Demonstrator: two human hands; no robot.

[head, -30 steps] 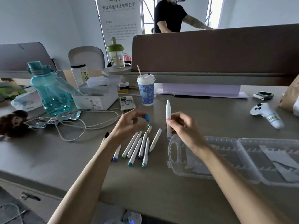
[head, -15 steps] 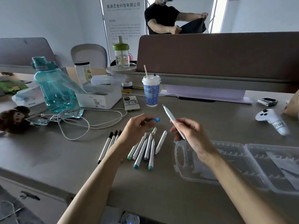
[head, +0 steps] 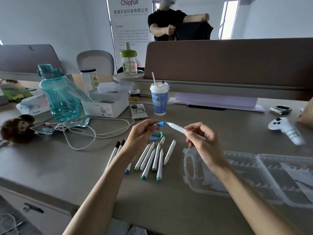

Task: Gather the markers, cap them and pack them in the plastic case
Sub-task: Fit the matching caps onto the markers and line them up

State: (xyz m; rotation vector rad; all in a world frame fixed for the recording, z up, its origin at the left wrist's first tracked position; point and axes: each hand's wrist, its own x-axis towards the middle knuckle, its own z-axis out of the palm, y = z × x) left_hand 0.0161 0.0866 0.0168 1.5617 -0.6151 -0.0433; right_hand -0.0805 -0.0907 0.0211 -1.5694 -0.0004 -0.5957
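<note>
My left hand (head: 141, 134) pinches a blue cap (head: 160, 124) above the desk. My right hand (head: 202, 141) grips a white marker (head: 177, 127) tilted to the left, its blue tip a finger's width from the cap's mouth. Several white markers (head: 152, 158) with coloured ends lie in a loose fan on the desk below my hands. Loose blue and teal caps (head: 156, 135) sit just beyond them. Two black-tipped markers (head: 116, 150) lie at the left, partly behind my left forearm. The clear plastic case (head: 245, 177) lies open at the right.
A blue paper cup (head: 159, 100) with a straw, a phone (head: 138, 111), a white box (head: 105, 104), a teal water bottle (head: 59, 94) and white cables (head: 94, 128) fill the far left. A white controller (head: 286, 129) lies at the right. A person stands behind the brown partition (head: 228, 65).
My right hand has tipped the marker from upright to pointing left. My left hand has lifted the blue cap toward its tip, and the two have come close together.
</note>
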